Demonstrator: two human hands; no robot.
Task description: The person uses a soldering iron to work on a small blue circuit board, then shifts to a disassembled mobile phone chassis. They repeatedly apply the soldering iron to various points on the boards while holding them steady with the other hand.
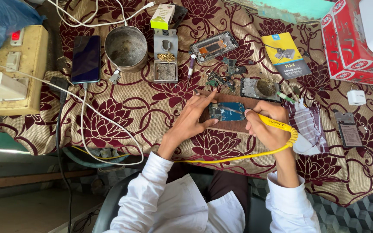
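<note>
A small blue circuit board point(226, 111) lies on a brown wooden block point(234, 126) in the middle of the cloth-covered table. My left hand point(191, 118) rests on the block's left side, fingers pressing the board's edge. My right hand point(267, 125) grips a yellow soldering iron point(273, 123), its thin metal tip laid across the board. The iron's yellow cable point(242, 157) loops back under my right wrist toward my lap.
Behind the block lie small loose parts point(219, 79), an opened phone frame point(214, 46), a grey tip-cleaner stand point(165, 56), a metal pot point(125, 46) and a dark phone point(85, 58) on a white cable. Red boxes point(350, 43) sit at right, a switchboard point(11, 69) at left.
</note>
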